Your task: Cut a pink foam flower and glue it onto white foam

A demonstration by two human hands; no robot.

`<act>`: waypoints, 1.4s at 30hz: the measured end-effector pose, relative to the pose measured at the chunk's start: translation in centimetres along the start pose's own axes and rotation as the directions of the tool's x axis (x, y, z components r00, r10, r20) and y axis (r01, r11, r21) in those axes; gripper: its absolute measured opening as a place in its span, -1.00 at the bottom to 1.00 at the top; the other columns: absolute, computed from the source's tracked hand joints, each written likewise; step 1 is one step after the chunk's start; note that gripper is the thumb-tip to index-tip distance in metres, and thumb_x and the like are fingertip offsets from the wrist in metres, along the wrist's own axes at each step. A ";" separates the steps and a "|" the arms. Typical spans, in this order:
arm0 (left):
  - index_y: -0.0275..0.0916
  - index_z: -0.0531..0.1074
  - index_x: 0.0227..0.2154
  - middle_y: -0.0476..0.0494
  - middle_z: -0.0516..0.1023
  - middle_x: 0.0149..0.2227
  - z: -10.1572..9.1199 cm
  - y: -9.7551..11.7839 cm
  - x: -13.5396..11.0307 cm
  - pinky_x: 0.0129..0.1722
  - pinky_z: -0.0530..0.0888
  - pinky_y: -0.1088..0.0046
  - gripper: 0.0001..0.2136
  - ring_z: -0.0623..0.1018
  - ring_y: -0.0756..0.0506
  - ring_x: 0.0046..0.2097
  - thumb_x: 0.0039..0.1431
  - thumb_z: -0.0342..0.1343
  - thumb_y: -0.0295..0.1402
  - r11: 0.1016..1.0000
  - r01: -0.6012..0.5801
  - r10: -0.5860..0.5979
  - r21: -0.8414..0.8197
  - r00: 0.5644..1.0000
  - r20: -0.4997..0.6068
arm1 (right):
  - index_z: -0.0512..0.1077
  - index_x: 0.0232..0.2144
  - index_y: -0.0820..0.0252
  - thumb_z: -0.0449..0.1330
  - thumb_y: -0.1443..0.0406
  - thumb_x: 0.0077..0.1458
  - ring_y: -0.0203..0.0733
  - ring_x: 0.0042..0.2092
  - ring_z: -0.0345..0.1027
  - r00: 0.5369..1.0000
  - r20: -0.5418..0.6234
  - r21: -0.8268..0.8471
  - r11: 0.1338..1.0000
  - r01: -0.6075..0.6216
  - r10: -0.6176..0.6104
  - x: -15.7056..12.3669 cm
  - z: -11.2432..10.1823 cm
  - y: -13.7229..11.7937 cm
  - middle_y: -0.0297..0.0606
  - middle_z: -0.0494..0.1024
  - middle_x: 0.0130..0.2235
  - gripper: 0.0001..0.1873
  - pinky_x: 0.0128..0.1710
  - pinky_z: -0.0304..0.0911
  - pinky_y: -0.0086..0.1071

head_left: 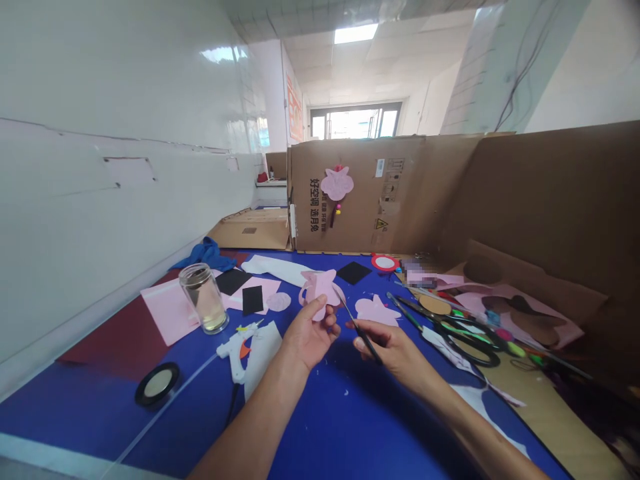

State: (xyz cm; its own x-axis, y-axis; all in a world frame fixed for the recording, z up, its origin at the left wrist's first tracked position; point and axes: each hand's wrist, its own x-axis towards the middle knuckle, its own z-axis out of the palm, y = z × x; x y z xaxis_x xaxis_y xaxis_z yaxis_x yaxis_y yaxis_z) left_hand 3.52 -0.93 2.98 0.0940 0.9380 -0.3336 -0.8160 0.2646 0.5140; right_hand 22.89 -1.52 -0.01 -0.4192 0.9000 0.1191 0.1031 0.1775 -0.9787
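Observation:
My left hand (313, 327) pinches a pink flower-like cutout (319, 285) between thumb and fingers, held up above the blue table. In my right hand (385, 345) is a slim tool with a dark handle (367, 341) and a thin pale tip; its exact kind is unclear. The tip points up and left, close to the cutout's right edge; I cannot tell whether they touch. Behind my right hand lies a similar pink cutout (376, 310) on the table.
A white glue gun (235, 353), a roll of black tape (157, 385) and a glass jar (204, 298) stand or lie left. Scissors (467, 340) and craft scraps are at right. A cardboard panel (415, 193) bearing a pink flower decoration (337, 183) closes off the back.

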 end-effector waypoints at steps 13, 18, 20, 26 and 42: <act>-0.29 0.52 -0.25 -0.14 0.63 -0.34 -0.4 -1.0 -0.1 -0.33 0.55 0.43 -0.82 0.59 -0.03 -0.39 0.12 0.38 -0.54 0.992 -0.109 0.113 0.055 0.991 -0.068 | 0.68 -0.05 0.19 0.43 -0.08 0.10 -0.22 -0.36 0.16 0.998 0.012 0.003 0.998 -0.060 0.060 -0.1 0.3 1.1 -0.41 0.33 -0.43 -0.46 -0.32 0.17 -0.35; -0.25 0.52 -0.26 -0.12 0.65 -0.33 -0.6 -1.1 0.0 -0.25 0.54 0.42 -0.79 0.62 -0.05 -0.32 0.06 0.39 -0.53 0.977 -0.187 0.193 0.102 0.980 -0.047 | 0.66 -0.04 0.20 0.43 -0.14 0.05 -0.21 -0.36 0.20 0.992 0.004 0.000 0.992 -0.123 0.123 -0.2 0.6 1.1 -0.40 0.34 -0.43 -0.37 -0.29 0.21 -0.34; -0.23 0.51 -0.26 -0.12 0.65 -0.33 -0.6 -1.3 0.1 -0.21 0.55 0.39 -0.76 0.63 -0.06 -0.31 0.03 0.39 -0.53 0.975 -0.201 0.206 0.095 0.977 -0.047 | 0.66 -0.03 0.20 0.43 -0.17 0.03 -0.20 -0.35 0.20 0.990 0.004 -0.005 0.990 -0.137 0.137 -0.3 0.7 0.9 -0.39 0.35 -0.42 -0.34 -0.29 0.21 -0.33; -0.23 0.52 -0.23 -0.15 0.68 -0.31 -0.7 -1.7 0.2 -0.17 0.56 0.37 -0.70 0.64 -0.08 -0.29 -0.01 0.46 -0.51 0.978 -0.198 0.201 0.065 0.979 -0.031 | 0.64 -0.01 0.18 0.38 -0.21 0.06 -0.17 -0.34 0.23 0.991 -0.010 -0.059 0.989 -0.134 0.134 -0.5 0.9 0.7 -0.37 0.41 -0.43 -0.32 -0.29 0.18 -0.33; -0.22 0.49 -0.24 -0.13 0.67 -0.34 -1.0 -2.1 0.4 -0.17 0.54 0.35 -0.66 0.62 -0.07 -0.31 -0.05 0.49 -0.51 0.979 -0.202 0.204 0.034 0.978 -0.047 | 0.63 0.03 0.18 0.38 -0.21 0.11 -0.16 -0.34 0.25 0.994 -0.015 -0.089 0.990 -0.110 0.109 -0.5 0.7 1.2 -0.34 0.46 -0.43 -0.31 -0.30 0.14 -0.32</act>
State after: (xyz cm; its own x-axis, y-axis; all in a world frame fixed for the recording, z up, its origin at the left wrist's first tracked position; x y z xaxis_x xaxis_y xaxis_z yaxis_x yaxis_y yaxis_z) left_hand 4.71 -1.35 1.02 -0.1011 0.9607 -0.2584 -0.7985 0.0766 0.5971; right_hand 22.63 -2.05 -1.33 -0.3915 0.9201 0.0143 0.2286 0.1123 -0.9670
